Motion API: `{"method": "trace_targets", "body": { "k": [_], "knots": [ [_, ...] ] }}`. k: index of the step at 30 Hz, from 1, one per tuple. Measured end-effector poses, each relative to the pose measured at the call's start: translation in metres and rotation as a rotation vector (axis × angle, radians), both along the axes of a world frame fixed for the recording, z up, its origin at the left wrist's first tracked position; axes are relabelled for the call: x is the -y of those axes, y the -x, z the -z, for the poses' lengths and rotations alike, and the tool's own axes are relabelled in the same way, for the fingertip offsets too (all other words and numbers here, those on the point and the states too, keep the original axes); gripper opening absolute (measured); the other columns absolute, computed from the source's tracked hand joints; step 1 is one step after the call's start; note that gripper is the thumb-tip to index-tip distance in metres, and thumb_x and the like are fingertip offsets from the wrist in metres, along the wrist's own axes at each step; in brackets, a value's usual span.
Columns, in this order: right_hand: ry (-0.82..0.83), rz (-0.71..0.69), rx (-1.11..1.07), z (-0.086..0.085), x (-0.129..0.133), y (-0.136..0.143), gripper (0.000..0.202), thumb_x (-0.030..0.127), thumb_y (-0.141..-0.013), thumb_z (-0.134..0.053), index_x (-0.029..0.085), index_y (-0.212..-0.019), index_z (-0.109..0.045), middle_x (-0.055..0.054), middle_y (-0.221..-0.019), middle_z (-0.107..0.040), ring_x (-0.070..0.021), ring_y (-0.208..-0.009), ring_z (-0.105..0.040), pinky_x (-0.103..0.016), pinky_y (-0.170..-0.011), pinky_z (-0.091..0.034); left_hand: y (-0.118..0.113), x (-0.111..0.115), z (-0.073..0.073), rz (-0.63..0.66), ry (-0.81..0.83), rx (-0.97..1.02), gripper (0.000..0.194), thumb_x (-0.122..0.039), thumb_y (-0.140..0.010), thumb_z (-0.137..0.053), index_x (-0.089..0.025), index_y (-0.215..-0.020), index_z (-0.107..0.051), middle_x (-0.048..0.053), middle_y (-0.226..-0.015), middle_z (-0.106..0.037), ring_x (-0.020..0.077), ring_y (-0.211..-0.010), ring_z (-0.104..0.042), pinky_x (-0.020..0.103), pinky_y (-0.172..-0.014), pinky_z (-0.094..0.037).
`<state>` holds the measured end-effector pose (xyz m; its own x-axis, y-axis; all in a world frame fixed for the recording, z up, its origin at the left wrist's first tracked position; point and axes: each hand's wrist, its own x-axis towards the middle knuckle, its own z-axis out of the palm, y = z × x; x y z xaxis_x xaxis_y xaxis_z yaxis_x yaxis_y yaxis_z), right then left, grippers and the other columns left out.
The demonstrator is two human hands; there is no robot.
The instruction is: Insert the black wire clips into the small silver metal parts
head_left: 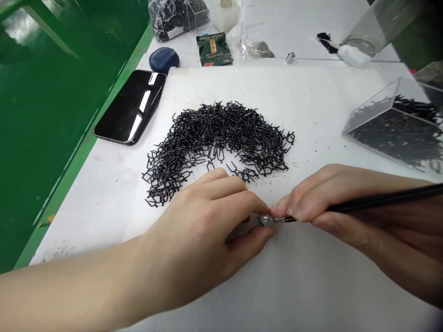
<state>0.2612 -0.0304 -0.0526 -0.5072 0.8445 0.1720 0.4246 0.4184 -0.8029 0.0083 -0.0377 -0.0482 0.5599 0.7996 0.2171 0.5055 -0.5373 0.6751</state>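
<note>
Between the thumb and fingertips of my left hand (214, 226) sits a small shiny metal piece (267, 220), pinched close to the white tabletop. My right hand (332, 198) is closed around black tweezers (384, 197), whose thin tips reach to the metal piece from the right. What the tips grip, if anything, is too small to make out. Just beyond my left hand lies a curved heap of small black forked pieces (214, 131), with a few loose ones along its inner edge.
A black phone (131, 107) lies at the left table edge, near a dark blue rounded case (164, 60). Farther back are a green packet (214, 49), a clear plastic bag (256, 48) and another metal piece (290, 57). At right stands a clear box (398, 124) of black pieces.
</note>
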Motion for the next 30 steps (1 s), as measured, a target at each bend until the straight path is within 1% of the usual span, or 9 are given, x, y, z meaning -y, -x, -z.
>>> {"method": "trace_targets", "body": {
  "k": [3,5,8,11,14,16,20,25,30],
  "knots": [
    [0.052,-0.116,-0.081,0.0041,-0.0033,-0.0042,0.026,0.018,-0.100,-0.070,0.038,-0.115,-0.074,0.002,-0.111,-0.080,-0.0214,-0.102,-0.078,-0.033,-0.089,-0.065,0.0003,-0.0005,0.0001,0.001,-0.011,0.002,0.009,-0.013,-0.098,-0.074,-0.013,-0.098,-0.082,0.000,-0.083,-0.071,0.0149,-0.081,-0.062,0.027,-0.081,-0.054],
    [0.066,-0.137,-0.122,0.0071,-0.0041,-0.0074,0.028,0.017,-0.099,-0.070,0.037,-0.118,-0.075,0.001,-0.115,-0.079,-0.0219,-0.106,-0.077,-0.033,-0.091,-0.064,0.0008,-0.0008,0.0013,0.006,-0.016,0.008,0.008,-0.013,-0.098,-0.074,-0.012,-0.099,-0.082,0.000,-0.083,-0.071,0.0148,-0.081,-0.061,0.027,-0.081,-0.053],
    [0.072,-0.134,-0.118,0.0084,-0.0029,-0.0104,0.028,0.017,-0.098,-0.071,0.036,-0.117,-0.076,0.000,-0.116,-0.079,-0.0219,-0.105,-0.077,-0.032,-0.090,-0.064,0.0016,-0.0008,0.0039,0.013,-0.017,0.013,0.007,-0.013,-0.098,-0.075,-0.011,-0.098,-0.082,0.000,-0.082,-0.070,0.0146,-0.080,-0.061,0.027,-0.082,-0.053],
    [0.064,-0.124,-0.109,0.0069,-0.0019,-0.0108,0.028,0.018,-0.099,-0.070,0.037,-0.117,-0.076,0.000,-0.114,-0.080,-0.0234,-0.103,-0.077,-0.035,-0.089,-0.064,0.0017,-0.0008,0.0052,0.009,-0.023,0.004,0.006,-0.012,-0.097,-0.076,-0.010,-0.096,-0.082,0.000,-0.082,-0.069,0.0139,-0.079,-0.060,0.026,-0.082,-0.053],
    [0.044,-0.125,-0.101,0.0064,-0.0024,-0.0095,0.028,0.020,-0.097,-0.071,0.039,-0.118,-0.076,0.000,-0.113,-0.080,-0.0264,-0.102,-0.078,-0.038,-0.087,-0.064,0.0014,-0.0008,0.0036,0.024,-0.028,0.001,0.007,-0.013,-0.097,-0.076,-0.010,-0.094,-0.081,-0.001,-0.079,-0.066,0.0137,-0.078,-0.058,0.025,-0.083,-0.053],
    [0.033,-0.117,-0.085,0.0071,-0.0030,-0.0085,0.028,0.020,-0.097,-0.071,0.040,-0.116,-0.076,0.001,-0.111,-0.081,-0.0268,-0.101,-0.078,-0.039,-0.086,-0.065,0.0014,-0.0006,0.0018,0.026,-0.024,0.000,0.007,-0.014,-0.097,-0.076,-0.010,-0.094,-0.081,-0.001,-0.079,-0.066,0.0136,-0.077,-0.058,0.026,-0.083,-0.052],
    [0.031,-0.097,-0.063,0.0087,-0.0035,-0.0074,0.027,0.022,-0.099,-0.071,0.040,-0.118,-0.076,0.002,-0.110,-0.082,-0.0243,-0.100,-0.079,-0.035,-0.084,-0.065,0.0012,0.0000,0.0001,0.012,-0.007,-0.010,0.007,-0.012,-0.097,-0.075,-0.010,-0.093,-0.081,0.000,-0.079,-0.065,0.0134,-0.076,-0.056,0.026,-0.081,-0.052],
    [0.016,-0.109,-0.080,0.0092,-0.0032,-0.0077,0.026,0.019,-0.101,-0.069,0.038,-0.118,-0.074,0.003,-0.110,-0.081,-0.0200,-0.101,-0.078,-0.030,-0.087,-0.064,0.0005,0.0009,0.0004,0.012,-0.009,-0.003,0.008,-0.011,-0.096,-0.074,-0.010,-0.091,-0.080,-0.001,-0.076,-0.064,0.0134,-0.075,-0.055,0.025,-0.078,-0.051],
    [0.035,-0.098,-0.061,0.0092,-0.0019,-0.0075,0.026,0.020,-0.103,-0.067,0.040,-0.116,-0.074,0.004,-0.111,-0.081,-0.0201,-0.103,-0.078,-0.030,-0.089,-0.065,-0.0002,-0.0001,-0.0009,0.011,-0.005,-0.016,0.009,-0.012,-0.097,-0.074,-0.010,-0.090,-0.079,0.000,-0.078,-0.064,0.0132,-0.076,-0.056,0.025,-0.080,-0.051]
  ]
}}
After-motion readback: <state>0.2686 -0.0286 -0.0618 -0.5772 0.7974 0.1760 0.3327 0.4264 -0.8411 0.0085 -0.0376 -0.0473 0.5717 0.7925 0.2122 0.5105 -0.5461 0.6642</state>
